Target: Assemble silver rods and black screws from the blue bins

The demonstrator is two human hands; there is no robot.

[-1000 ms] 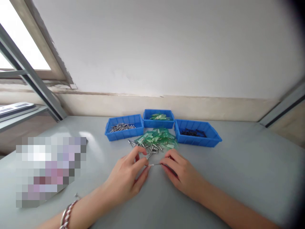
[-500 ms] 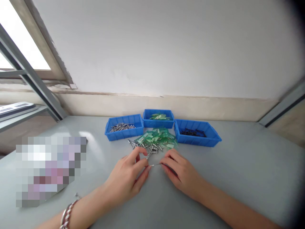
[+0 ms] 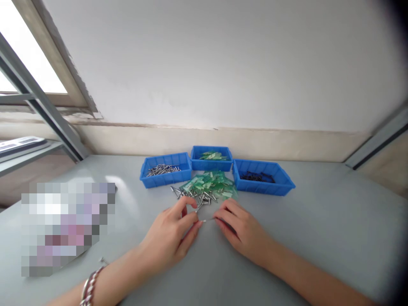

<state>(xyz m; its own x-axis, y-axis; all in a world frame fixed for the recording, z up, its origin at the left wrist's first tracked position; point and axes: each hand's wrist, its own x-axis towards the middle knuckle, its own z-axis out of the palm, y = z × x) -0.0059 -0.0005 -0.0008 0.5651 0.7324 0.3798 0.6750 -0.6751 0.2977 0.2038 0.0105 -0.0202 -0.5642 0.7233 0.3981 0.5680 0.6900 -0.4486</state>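
My left hand (image 3: pixel 174 231) is closed in a pinch at the pale end of a thin silver pin (image 3: pixel 208 219), which looks like a blind rivet. The fingers of my right hand (image 3: pixel 242 229) pinch the pin's other end, partly hiding it. The pin lies level between my two hands, just above the table. Just beyond my left fingertips is a loose pile of silver pins (image 3: pixel 204 197) with thicker ends. Small green plastic bags (image 3: pixel 208 182) are heaped behind that pile, some overlapping the pins.
Three blue bins stand along the back: one with silver pins (image 3: pixel 145 180), one with green bags (image 3: pixel 212 165), one with small dark parts (image 3: pixel 270 188). A blurred-out patch (image 3: pixel 68 229) covers something at left. A loose pin (image 3: pixel 102 259) lies by my left wrist.
Both hands keep the same hold on the pin and have barely moved. The view has shifted very slightly.
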